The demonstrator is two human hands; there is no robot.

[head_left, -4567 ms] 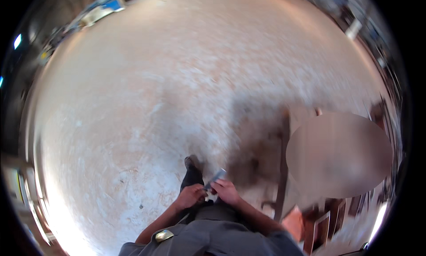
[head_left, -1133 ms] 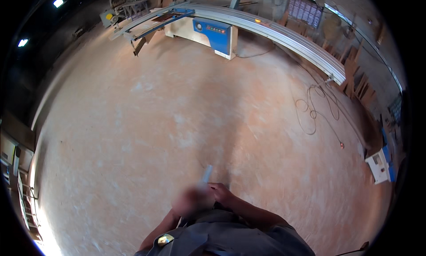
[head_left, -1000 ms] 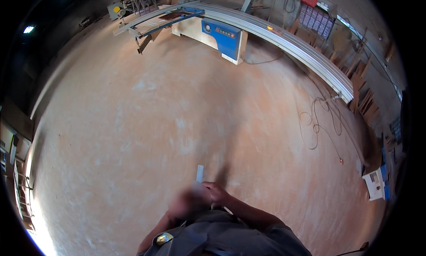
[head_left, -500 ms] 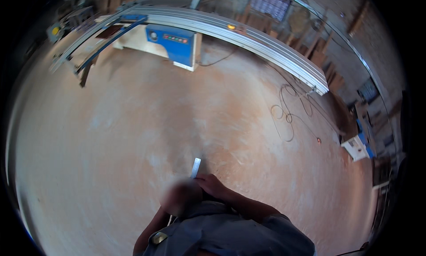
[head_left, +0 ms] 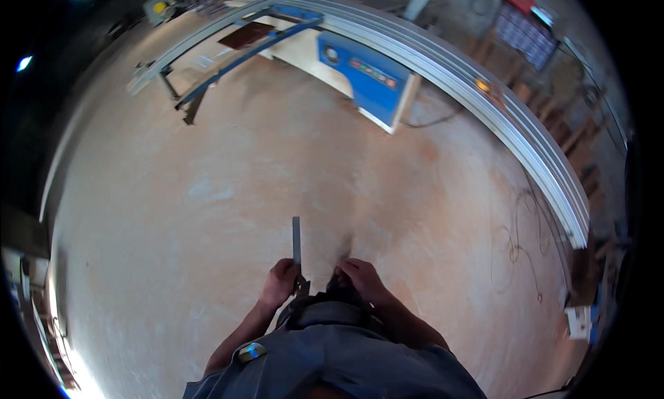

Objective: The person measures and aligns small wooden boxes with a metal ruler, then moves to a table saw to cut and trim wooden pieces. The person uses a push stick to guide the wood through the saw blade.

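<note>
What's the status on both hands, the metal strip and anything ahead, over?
Left hand gripping grey metal strip, pointing forward. Right hand apart, grip unclear. Blue-and-cream machine ahead, touching neither hand.

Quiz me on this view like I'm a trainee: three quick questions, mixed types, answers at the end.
1. Which hand holds the thin grey strip?
2. True or false: the button panel is blue.
3. Where does the loose cable lie: A, on a shelf; B, on the floor; C, on a chair?

Key: 1, the left hand; 2, true; 3, B.
</note>
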